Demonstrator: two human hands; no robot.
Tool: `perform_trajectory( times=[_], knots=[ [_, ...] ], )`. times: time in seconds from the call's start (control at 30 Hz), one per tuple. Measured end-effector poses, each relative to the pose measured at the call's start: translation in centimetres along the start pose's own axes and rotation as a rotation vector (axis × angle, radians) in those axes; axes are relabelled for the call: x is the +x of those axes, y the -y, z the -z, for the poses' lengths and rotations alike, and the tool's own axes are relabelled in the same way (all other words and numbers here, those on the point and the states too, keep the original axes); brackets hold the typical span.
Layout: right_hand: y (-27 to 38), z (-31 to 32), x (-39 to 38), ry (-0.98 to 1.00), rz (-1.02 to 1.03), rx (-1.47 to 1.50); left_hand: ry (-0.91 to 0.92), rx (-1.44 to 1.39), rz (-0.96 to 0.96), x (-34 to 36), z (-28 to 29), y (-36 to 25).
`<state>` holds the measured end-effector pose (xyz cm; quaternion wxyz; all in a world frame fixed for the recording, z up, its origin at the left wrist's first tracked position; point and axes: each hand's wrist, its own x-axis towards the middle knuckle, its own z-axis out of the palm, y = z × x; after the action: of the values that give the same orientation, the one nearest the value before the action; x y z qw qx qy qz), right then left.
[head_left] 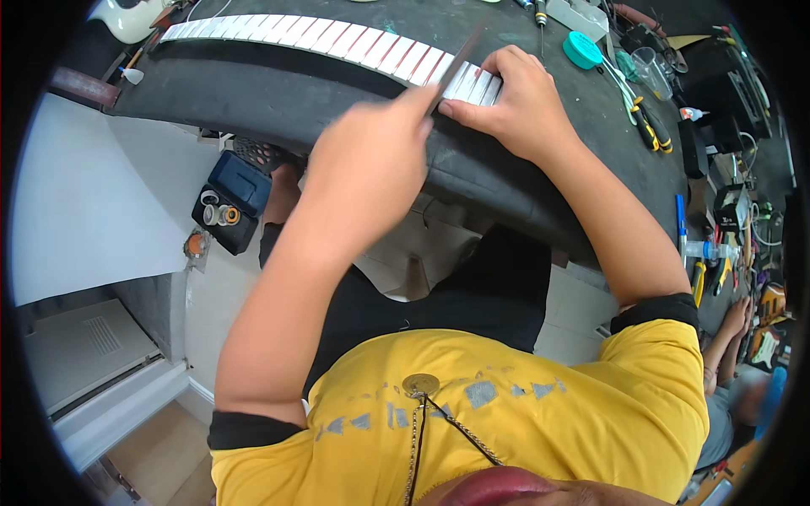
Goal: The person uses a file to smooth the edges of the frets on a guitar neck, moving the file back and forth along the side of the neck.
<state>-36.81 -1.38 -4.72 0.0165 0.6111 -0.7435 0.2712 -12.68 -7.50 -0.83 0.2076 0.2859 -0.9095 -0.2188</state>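
A long guitar neck (337,38) lies along the far edge of the dark padded bench, its fretboard covered in white strips with thin reddish lines between them. My left hand (367,160), slightly blurred, is closed around a thin, flat dark file (462,61), which slants across the neck near its right end. My right hand (523,101) grips that right end, thumb on the near side and fingers over the far side. The lower part of the file is hidden in my left fist.
Right of the neck are a teal round lid (581,51), a clear plastic cup (648,69) and yellow-and-black pliers (648,126). A white guitar body (128,18) sits far left. Below the bench is an open black case (229,202) with small rolls. Another person's hand (736,319) shows far right.
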Motion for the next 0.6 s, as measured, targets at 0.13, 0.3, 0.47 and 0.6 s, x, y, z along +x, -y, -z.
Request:
perform_trajectory(
  times=[0.13,0.3,0.47,0.6],
  knots=[
    [0.0,-0.3,0.1,0.004,-0.029,0.01,0.009,-0.054,-0.015,-11.6,2.4,1.8],
    [0.6,-0.2,-0.1,0.01,-0.014,0.004,0.072,0.095,0.024,-5.0,2.6,0.1],
    [0.6,-0.5,0.5,-0.002,0.022,0.011,0.013,0.117,-0.02,3.0,-0.3,0.5],
    [-0.2,-0.1,-0.2,-0.003,-0.006,-0.003,0.084,0.016,0.086,-4.7,2.3,-0.8]
  ],
)
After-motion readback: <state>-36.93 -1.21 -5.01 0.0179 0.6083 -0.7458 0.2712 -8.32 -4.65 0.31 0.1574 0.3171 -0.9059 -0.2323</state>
